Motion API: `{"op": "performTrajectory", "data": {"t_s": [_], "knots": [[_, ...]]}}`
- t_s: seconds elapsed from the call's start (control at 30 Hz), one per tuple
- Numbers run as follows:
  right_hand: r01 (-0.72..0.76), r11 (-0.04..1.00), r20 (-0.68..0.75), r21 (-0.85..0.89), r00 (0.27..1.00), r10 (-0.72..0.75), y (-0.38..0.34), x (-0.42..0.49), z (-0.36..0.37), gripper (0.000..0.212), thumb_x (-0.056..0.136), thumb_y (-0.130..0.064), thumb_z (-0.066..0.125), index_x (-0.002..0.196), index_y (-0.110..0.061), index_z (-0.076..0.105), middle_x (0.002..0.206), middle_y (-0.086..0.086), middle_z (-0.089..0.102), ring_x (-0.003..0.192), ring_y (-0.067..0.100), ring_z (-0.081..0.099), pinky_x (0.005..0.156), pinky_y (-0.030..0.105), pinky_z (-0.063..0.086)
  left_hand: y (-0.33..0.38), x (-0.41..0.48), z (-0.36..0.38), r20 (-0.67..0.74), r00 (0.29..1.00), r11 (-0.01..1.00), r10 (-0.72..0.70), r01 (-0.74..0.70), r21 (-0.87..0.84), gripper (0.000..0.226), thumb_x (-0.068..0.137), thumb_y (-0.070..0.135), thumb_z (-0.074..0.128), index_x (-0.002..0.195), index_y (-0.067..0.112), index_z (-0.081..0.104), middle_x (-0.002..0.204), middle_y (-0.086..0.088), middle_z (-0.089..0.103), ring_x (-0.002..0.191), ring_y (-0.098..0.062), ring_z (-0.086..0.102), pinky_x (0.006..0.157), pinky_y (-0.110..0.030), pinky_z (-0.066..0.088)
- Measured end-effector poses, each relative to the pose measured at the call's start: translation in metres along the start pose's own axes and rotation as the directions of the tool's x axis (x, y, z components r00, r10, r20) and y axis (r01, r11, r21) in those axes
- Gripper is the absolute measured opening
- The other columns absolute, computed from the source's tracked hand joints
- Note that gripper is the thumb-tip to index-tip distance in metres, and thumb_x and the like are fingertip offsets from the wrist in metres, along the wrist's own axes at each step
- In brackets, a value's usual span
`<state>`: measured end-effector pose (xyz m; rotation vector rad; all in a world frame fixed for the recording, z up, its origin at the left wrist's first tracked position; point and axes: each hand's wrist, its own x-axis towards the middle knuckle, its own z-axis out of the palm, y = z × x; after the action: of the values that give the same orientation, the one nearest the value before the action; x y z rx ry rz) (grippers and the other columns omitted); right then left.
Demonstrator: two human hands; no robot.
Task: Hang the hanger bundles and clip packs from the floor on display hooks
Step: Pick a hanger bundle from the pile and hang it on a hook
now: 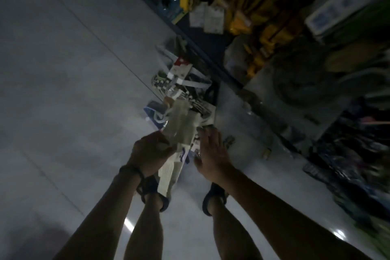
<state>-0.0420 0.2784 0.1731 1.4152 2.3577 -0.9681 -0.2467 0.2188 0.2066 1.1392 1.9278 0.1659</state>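
I see the left hand (150,152) gripping a pale pack (179,133) above the floor (63,91) — clear wrap, white card, contents blurred. The right hand (211,154) lies flat-fingered just beside it. More packs (181,84) are heaped by the shelving (242,82).

Two hands (150,150) (212,152), two sandals (163,203) (207,205), one pile (183,91)

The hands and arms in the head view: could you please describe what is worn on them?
No sleeves or gloves show. The left hand has a dark band round its wrist; the right hand has none.
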Motion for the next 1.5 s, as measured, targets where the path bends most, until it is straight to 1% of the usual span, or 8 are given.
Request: {"op": "performTrajectory", "data": {"t_s": [0.23, 0.53, 0.7, 0.97, 1.07, 1.13, 1.23, 1.5], "knots": [[-0.050, 0.942, -0.157, -0.331, 0.988, -0.002, -0.023, -0.098, -0.171, 0.144, 0.061, -0.071, 0.083, 0.168, -0.021, 0.001, 0.171, 0.029, -0.005, 0.154, 0.056, 0.009, 0.123, 0.068, 0.020, 0.179, -0.074, -0.115, 0.225, 0.877, 0.892, 0.424, -0.447, 0.063, 0.026, 0.077, 0.024, 0.086, 0.081, 0.034, 0.063, 0.084, 0.016, 0.068, 0.080, 0.006, 0.063, 0.074, -0.017, 0.050], [-0.109, 0.866, -0.368, -0.488, 0.925, -0.091, -0.059, -0.217, -0.338, 0.060, 0.072, -0.052, 0.071, 0.124, -0.024, 0.063, 0.122, 0.008, 0.063, 0.121, 0.036, 0.055, 0.097, 0.051, 0.039, 0.355, -0.188, -0.208, 0.431, 0.623, 0.613, 0.653, -0.769, 0.183, 0.027, 0.080, 0.028, 0.082, 0.075, 0.034, 0.057, 0.083, 0.013, 0.063, 0.078, -0.001, 0.059, 0.080, -0.037, 0.056], [-0.297, 0.919, -0.568, -0.260, 0.816, 0.103, -0.077, -0.281, -0.374, 0.051, 0.081, -0.046, 0.064, 0.129, -0.031, 0.055, 0.105, 0.000, 0.072, 0.089, 0.029, 0.072, 0.071, 0.033, 0.043, 0.419, -0.240, -0.233, 0.443, 0.447, 0.390, 0.777, -0.895, 0.218, 0.032, 0.073, 0.033, 0.091, 0.089, 0.033, 0.063, 0.098, 0.012, 0.059, 0.089, -0.012, 0.060, 0.077, -0.035, 0.053], [-0.334, 0.730, -0.580, 0.597, 0.449, 0.680, -0.081, -0.392, -0.372, 0.042, 0.077, -0.056, 0.073, 0.107, -0.035, 0.054, 0.088, -0.012, 0.066, 0.077, 0.016, 0.066, 0.063, 0.035, 0.055, 0.446, -0.301, -0.198, -0.402, 0.165, 0.306, 0.901, -0.898, 0.318, 0.077, 0.077, 0.057, 0.085, 0.132, 0.010, 0.058, 0.134, -0.014, 0.051, 0.125, -0.032, 0.049, 0.105, -0.041, 0.042], [-0.043, 0.604, -0.555, 0.796, 0.348, 0.756, -0.082, -0.436, -0.378, 0.037, 0.074, -0.042, 0.083, 0.103, -0.031, 0.064, 0.087, -0.012, 0.072, 0.075, 0.009, 0.070, 0.062, 0.034, 0.057, 0.443, -0.338, -0.157, -0.619, 0.426, 0.520, 0.660, -0.854, -0.033, 0.079, 0.077, 0.049, 0.087, 0.130, 0.003, 0.051, 0.122, -0.012, 0.053, 0.115, -0.035, 0.053, 0.101, -0.049, 0.047], [0.168, 0.490, -0.517, 0.855, 0.345, 0.784, -0.079, -0.466, -0.386, 0.041, 0.065, -0.030, 0.087, 0.102, -0.027, 0.071, 0.087, -0.004, 0.079, 0.075, 0.017, 0.076, 0.065, 0.038, 0.063, 0.457, -0.365, -0.136, -0.290, 0.758, 0.584, 0.585, -0.641, -0.498, 0.064, 0.083, 0.046, 0.086, 0.126, 0.008, 0.059, 0.105, 0.002, 0.063, 0.108, -0.028, 0.061, 0.103, -0.047, 0.050], [0.403, 0.401, -0.551, 0.823, 0.392, 0.736, -0.065, -0.509, -0.398, 0.041, 0.053, -0.019, 0.076, 0.093, -0.011, 0.074, 0.088, 0.015, 0.078, 0.079, 0.032, 0.071, 0.067, 0.042, 0.056, 0.489, -0.387, -0.108, 0.334, 0.638, 0.559, 0.693, -0.184, -0.808, 0.049, 0.087, 0.048, 0.079, 0.119, 0.011, 0.077, 0.115, -0.015, 0.078, 0.111, -0.038, 0.073, 0.106, -0.055, 0.053], [0.474, 0.409, -0.626, 0.780, 0.594, 0.506, -0.046, -0.658, -0.440, 0.029, 0.075, -0.002, 0.065, 0.102, -0.007, 0.072, 0.092, 0.004, 0.080, 0.086, 0.022, 0.077, 0.073, 0.032, 0.062, 0.591, -0.463, -0.037, 0.194, 0.616, 0.417, 0.763, -0.242, -0.876, 0.047, 0.092, 0.029, 0.072, 0.125, -0.004, 0.069, 0.114, -0.026, 0.076, 0.092, -0.036, 0.078, 0.065, -0.037, 0.062]]}}
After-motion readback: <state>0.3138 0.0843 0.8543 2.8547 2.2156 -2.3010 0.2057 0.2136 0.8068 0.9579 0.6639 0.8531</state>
